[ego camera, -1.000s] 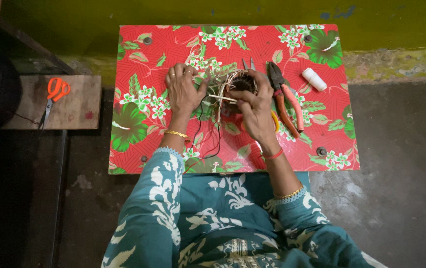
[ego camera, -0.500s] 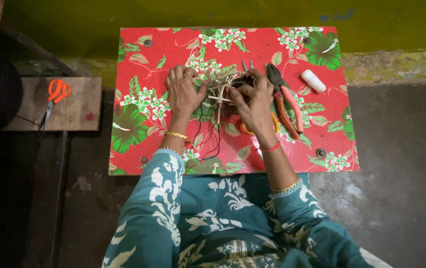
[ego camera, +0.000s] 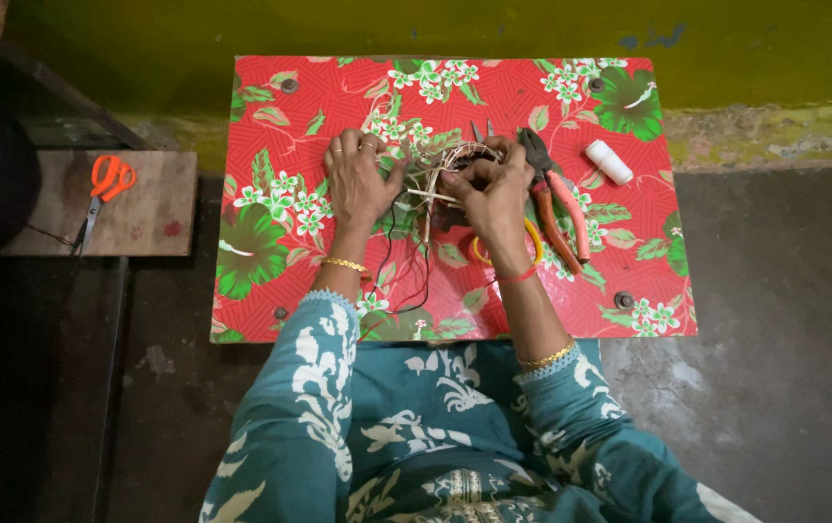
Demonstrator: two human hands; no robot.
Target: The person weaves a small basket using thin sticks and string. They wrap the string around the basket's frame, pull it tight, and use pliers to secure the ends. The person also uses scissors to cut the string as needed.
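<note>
Both the left hand (ego camera: 356, 179) and right hand (ego camera: 493, 189) gripped the wire bundle (ego camera: 432, 174), apparently mid-twist, calling for steady tension.

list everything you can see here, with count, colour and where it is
small table with floral cloth: 1, red with green leaves and white flowers, centre, against the wall
bundle of thin pale strands and dark wires: 1, cream and black, table centre, between the hands
pliers with pinkish-red handles: 1, dark jaws, on the table right of the hands
white spool: 1, white, table's upper right
yellow ring: 1, yellow, partly hidden under the right wrist
orange-handled scissors: 1, orange and steel, on the wooden board
wooden board: 1, brown, left of the table
wall: 1, yellow-green, top
left hand: 1, on the bundle's left side
right hand: 1, fingers pinching strands
</note>
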